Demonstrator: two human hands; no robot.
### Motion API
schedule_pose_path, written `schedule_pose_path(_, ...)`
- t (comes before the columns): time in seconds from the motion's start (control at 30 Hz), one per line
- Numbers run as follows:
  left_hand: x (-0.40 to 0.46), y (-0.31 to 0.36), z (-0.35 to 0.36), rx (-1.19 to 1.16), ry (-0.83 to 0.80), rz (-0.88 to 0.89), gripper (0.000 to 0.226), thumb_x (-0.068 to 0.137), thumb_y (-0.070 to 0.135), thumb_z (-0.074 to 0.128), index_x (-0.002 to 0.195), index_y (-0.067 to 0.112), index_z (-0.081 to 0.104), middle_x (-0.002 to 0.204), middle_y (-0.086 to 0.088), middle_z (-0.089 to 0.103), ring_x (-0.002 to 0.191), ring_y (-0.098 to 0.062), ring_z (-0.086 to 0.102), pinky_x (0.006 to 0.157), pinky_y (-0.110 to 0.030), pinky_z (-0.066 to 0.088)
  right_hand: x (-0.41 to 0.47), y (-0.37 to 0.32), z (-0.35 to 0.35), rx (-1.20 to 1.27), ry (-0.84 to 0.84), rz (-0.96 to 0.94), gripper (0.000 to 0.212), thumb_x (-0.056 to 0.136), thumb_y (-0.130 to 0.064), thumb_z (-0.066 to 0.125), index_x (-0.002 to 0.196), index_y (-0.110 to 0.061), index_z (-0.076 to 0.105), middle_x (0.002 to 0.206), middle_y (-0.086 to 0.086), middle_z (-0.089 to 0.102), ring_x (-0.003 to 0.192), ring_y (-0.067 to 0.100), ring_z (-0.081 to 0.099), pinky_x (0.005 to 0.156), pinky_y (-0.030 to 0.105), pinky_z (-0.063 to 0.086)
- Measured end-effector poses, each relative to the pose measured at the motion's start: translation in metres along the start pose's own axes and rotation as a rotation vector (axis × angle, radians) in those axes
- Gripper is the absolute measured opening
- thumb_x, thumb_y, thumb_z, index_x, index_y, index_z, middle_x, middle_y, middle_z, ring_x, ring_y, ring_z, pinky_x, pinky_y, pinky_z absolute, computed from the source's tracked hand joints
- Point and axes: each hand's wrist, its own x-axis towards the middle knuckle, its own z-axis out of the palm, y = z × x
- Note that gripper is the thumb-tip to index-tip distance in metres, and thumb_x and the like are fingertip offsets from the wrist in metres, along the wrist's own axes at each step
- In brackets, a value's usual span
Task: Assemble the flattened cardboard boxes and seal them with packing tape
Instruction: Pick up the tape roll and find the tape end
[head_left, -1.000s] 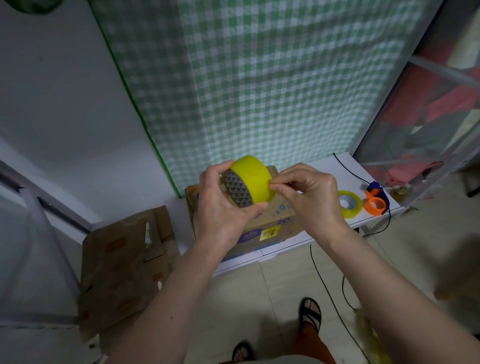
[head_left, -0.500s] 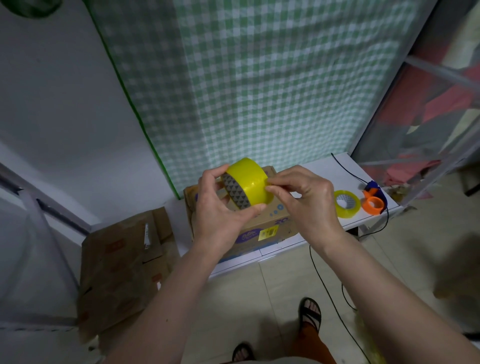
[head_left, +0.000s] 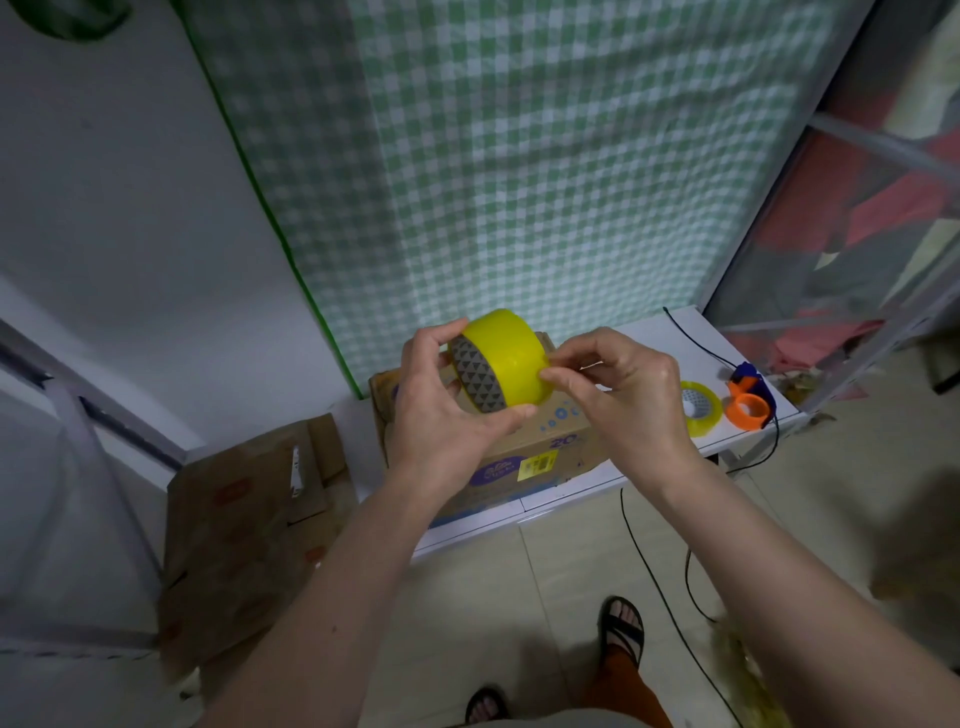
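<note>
While the left hand (head_left: 441, 410) is gripping the yellow tape roll (head_left: 501, 361) above the box (head_left: 540, 452) on the shelf (head_left: 696, 338), the right hand (head_left: 618, 395) is pinching at its rim, likely hunting the end. The film may be splitting or resticking if picked carelessly.

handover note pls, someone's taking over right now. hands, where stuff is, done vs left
Left hand: grips the big yellow tape roll, held up above the box.
Right hand: fingers pinch at the roll's outer face, apparently hunting the tape end; no strip pulled out.
Assembled cardboard box: on the white shelf, under the hands; whether it is taped cannot be seen.
Flattened boxes: stacked left of the shelf.
Smaller tape roll and orange dispenser: on the shelf, right.
Left: free the end, seal the box, build the flats.
</note>
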Motion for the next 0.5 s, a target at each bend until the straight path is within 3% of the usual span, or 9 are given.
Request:
schedule_pose_path(0.1,-0.001,0.003,-0.001,0.052,0.004,0.045,0.089,0.048,0.023,0.096,0.119,0.041,0.044,0.128,0.009,0.048,0.115,-0.001,0.054,0.094,-0.03,0.053,0.0,0.003,0.0,-0.1,-0.008,-0.145,0.007,0.077,-0.005,0.073,0.081,-0.01,0.074,0.078,-0.017,0.062,0.072,-0.002,0.062,0.066,0.011,0.049)
schedule_pose_path(0.2,-0.003,0.003,-0.002,0.085,-0.001,0.048,0.088,0.047,0.026,0.096,0.108,0.058,0.04,0.124,0.013,0.047,0.113,-0.006,0.056,0.092,-0.033,0.054,0.002,0.006,-0.003,-0.211,-0.054,-0.221,0.005,0.079,-0.003,0.071,0.083,-0.005,0.072,0.079,-0.009,0.062,0.072,-0.001,0.058,0.067,0.011,0.047)
schedule_pose_path(0.27,-0.002,0.002,-0.003,0.107,-0.007,0.059,0.089,0.046,0.027,0.097,0.105,0.062,0.039,0.122,0.014,0.047,0.114,-0.008,0.056,0.091,-0.035,0.054,0.001,0.005,-0.006,-0.278,-0.115,-0.235,0.003,0.082,-0.003,0.068,0.085,-0.005,0.069,0.08,-0.005,0.061,0.072,0.007,0.057,0.068,0.016,0.046)
schedule_pose_path(0.33,-0.002,0.002,-0.004,0.126,-0.009,0.074,0.09,0.046,0.026,0.097,0.104,0.064,0.038,0.122,0.014,0.047,0.115,-0.007,0.054,0.092,-0.036,0.053,0.001,0.003,-0.009,-0.331,-0.189,-0.244,0.003,0.085,-0.002,0.065,0.086,-0.005,0.065,0.08,-0.005,0.056,0.07,0.01,0.052,0.067,0.012,0.041)
schedule_pose_path(0.5,-0.003,0.002,-0.004,0.166,-0.02,0.104,0.087,0.048,0.027,0.096,0.112,0.05,0.042,0.123,0.012,0.048,0.116,-0.003,0.05,0.095,-0.036,0.051,0.004,-0.001,-0.014,-0.386,-0.319,-0.237,0.008,0.087,0.002,0.06,0.085,-0.005,0.056,0.079,-0.003,0.05,0.066,0.001,0.044,0.064,0.005,0.035)
